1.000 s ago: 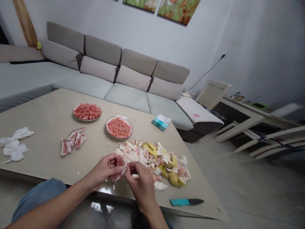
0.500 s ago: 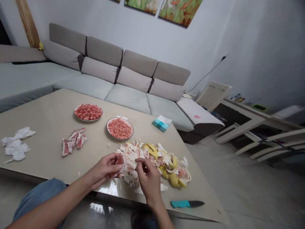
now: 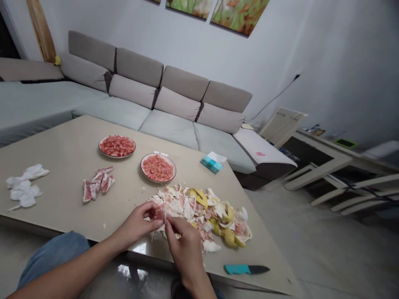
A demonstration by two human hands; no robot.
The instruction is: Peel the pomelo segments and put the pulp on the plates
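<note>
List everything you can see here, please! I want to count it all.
flat beige table: one, beige, in front of the sofa
round white plates: two, white with pink fruit pulp, on the table
strips of pink fruit: several, pink, left of the peel
crumpled white scraps: a bunch, white, at the table's left
heap of fruit peel: one, yellow and white, at the table's front
knife with a teal handle: one, teal and black, at the table's front edge
flat tissue packet: one, teal and white, at the table's far edge
long cushioned sofa: one, grey and taupe, behind the table
left hand: one, holding a pink fruit piece
right hand: one, pinching that piece
</note>
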